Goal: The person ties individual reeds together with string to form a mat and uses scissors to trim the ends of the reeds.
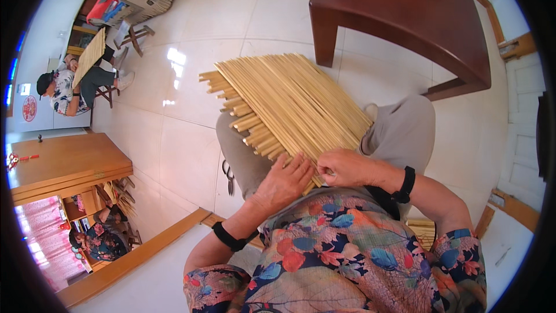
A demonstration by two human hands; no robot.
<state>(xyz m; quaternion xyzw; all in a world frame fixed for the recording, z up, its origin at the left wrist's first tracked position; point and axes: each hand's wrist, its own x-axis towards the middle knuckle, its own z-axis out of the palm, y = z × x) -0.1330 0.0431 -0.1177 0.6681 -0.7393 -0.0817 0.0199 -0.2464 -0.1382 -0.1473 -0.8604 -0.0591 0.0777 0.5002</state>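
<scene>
A mat of straight yellow stalks (298, 101) lies slantwise across my lap, its stalks packed side by side. Uneven stalk ends stick out along its left edge. My left hand (285, 181) is pressed on the near corner, fingers together over the stalks and the thumb hidden. Close beside it, my right hand (346, 167) is closed in a pinch at the same near edge. Whatever sits between its fingertips is too small or covered to make out.
Black-handled scissors (229, 177) lie on the tiled floor by my left leg. A dark red wooden table (399, 11) stands ahead on the right. At far left, a seated person (66, 90) holds a similar mat; another person (104, 237) sits lower down beyond a wooden door (69, 165).
</scene>
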